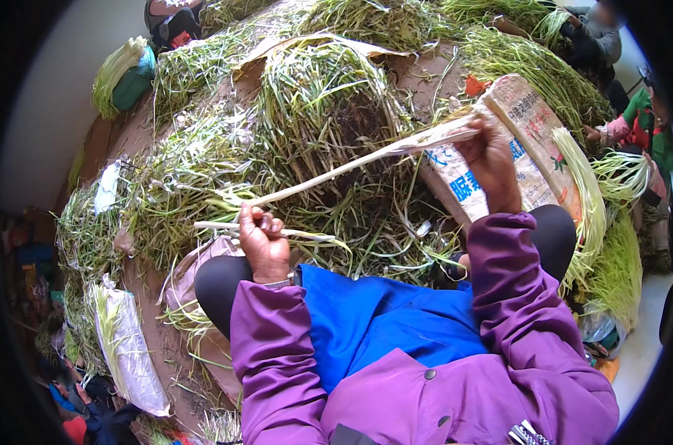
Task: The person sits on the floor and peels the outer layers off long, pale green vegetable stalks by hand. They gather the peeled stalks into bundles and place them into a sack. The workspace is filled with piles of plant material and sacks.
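Note:
A long pale stalk [336, 174], with flat whitish strips of skin at its far right end, stretches between my two hands. My left hand [262, 245] is closed at its lower left end, the thumb and fingers pressed together. A second, shorter white stalk [216, 225] with a green tip lies across the same hand; whether the fingers grip it too is hidden. My right hand [492, 163] pinches the upper right end, raised over a printed woven sack [533, 137]. Below and beyond the stalk lies a heap of long green-leaved stalks [314, 96] with soil on them.
Peeled pale green stalks [585, 200] lie along the sack's right side. More bundles rest on a white sack [132, 348] at left and a green bundle wrap [134, 81] far left. Other people [596, 37] sit around the heap's edges. A blue apron [388, 311] covers my lap.

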